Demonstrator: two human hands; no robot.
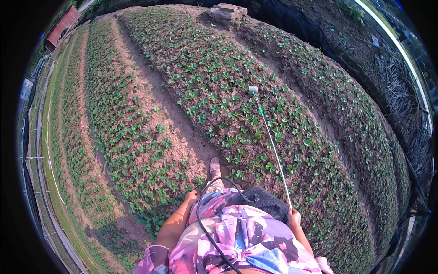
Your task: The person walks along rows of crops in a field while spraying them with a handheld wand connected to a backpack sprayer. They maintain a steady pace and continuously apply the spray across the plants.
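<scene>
My right hand (294,217) is closed around the lower end of a thin spray wand (275,150). The wand reaches forward over a bed of low leafy plants (226,102), with green fittings (261,111) and a pale cylindrical shield (253,89) at its far end. My left hand (192,196) hangs beside my hip, near the plants on the left; its fingers are partly hidden, and whether it holds anything is unclear. A black mesh-covered bag or pouch (265,202) lies against my front, with a black cable or hose (202,219) looping across my patterned clothing.
My shoe (215,166) stands in the dirt furrow (174,113) between planted beds. Another furrow (318,113) runs on the right. Flat stones (226,12) sit at the far end. Black netting (308,30) borders the right side, and a metal frame (37,137) the left.
</scene>
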